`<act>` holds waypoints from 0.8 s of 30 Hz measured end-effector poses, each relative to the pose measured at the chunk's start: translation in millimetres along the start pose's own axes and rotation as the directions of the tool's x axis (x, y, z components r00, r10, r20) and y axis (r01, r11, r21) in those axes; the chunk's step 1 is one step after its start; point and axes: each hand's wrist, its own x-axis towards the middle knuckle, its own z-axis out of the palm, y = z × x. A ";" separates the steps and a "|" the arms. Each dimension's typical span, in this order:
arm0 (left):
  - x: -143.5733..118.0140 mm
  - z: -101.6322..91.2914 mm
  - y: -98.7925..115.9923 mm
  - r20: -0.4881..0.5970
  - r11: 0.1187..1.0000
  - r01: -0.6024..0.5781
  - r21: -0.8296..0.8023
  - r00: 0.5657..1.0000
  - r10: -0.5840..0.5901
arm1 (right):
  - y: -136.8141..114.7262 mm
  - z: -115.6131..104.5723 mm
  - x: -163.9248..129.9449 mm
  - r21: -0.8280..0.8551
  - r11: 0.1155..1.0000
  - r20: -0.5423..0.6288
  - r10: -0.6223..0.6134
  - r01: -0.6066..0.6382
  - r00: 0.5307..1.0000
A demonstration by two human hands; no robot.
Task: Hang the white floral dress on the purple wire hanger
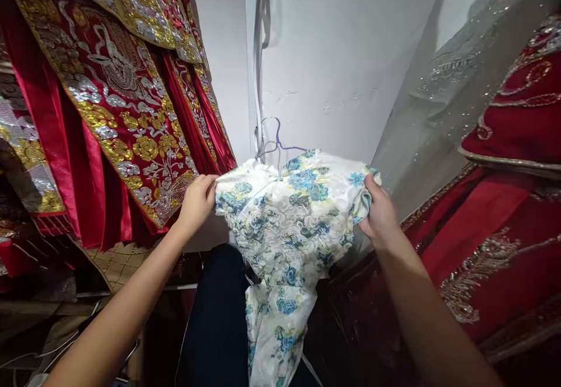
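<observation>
A white dress (289,223) with blue and green flowers is stretched out in front of me, its lower part hanging down over my dark-clothed leg. At its neckline a thin purple wire hanger (277,141) sticks out, the hook upward; most of the hanger is hidden inside the cloth. My left hand (199,200) pinches the left sleeve edge between thumb and fingers. On the other side, my right hand (380,208) grips the right sleeve, thumb on top, with the sleeve opening beside it.
Red garments with gold and silver embroidery (131,106) hang at the left. To the right are a sheer sparkling cloth (438,94) and a red beaded garment (508,211). A white strap or cable (258,54) runs down the pale wall (337,42). Cables lie low at the left.
</observation>
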 end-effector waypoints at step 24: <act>2.8 -17.9 93.5 0.427 0.144 0.419 -0.897 0.904 0.032 | 35.1 77.6 -65.0 -0.365 0.293 0.851 -0.280 0.884 0.444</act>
